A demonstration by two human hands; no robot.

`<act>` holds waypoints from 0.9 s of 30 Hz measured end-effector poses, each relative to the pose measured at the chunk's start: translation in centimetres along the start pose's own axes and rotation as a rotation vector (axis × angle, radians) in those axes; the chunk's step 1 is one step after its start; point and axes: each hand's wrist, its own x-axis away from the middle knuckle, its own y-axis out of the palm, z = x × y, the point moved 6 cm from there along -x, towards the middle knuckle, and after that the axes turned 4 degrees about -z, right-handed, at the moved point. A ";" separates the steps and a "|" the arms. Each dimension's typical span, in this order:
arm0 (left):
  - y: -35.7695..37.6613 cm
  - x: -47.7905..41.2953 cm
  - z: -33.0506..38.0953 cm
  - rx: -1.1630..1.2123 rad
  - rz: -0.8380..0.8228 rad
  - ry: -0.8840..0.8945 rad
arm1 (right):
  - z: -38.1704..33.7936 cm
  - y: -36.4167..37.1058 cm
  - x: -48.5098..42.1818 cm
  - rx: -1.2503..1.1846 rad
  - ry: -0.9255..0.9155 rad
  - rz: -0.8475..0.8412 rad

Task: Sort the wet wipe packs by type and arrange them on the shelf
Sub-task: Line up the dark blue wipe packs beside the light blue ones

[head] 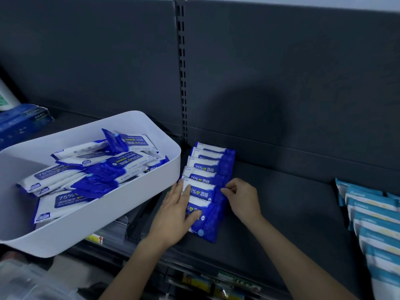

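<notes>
On the shelf (pixel 281 202), hands (pixel 174 210) (pixel 243 198) bracket the blue packs (pixel 207 169)

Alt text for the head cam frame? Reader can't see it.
The left hand lies flat on an overlapping row of dark blue and white alcohol wipe packs on a dark grey shelf; the right hand touches the row's right edge. A white plastic bin of matching packs sits left, light blue packs right.

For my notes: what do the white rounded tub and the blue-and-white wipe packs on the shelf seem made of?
White rounded tub: probably moulded plastic, smooth and matte, with seamless rounded corners.
Blue-and-white wipe packs: likely thin plastic film, slightly glossy, with crimped, wrinkled ends.
</notes>
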 end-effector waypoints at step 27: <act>-1.1 -3.7 0.4 0.365 0.138 -0.054 | -0.3 1.7 -0.7 -0.359 0.039 -0.157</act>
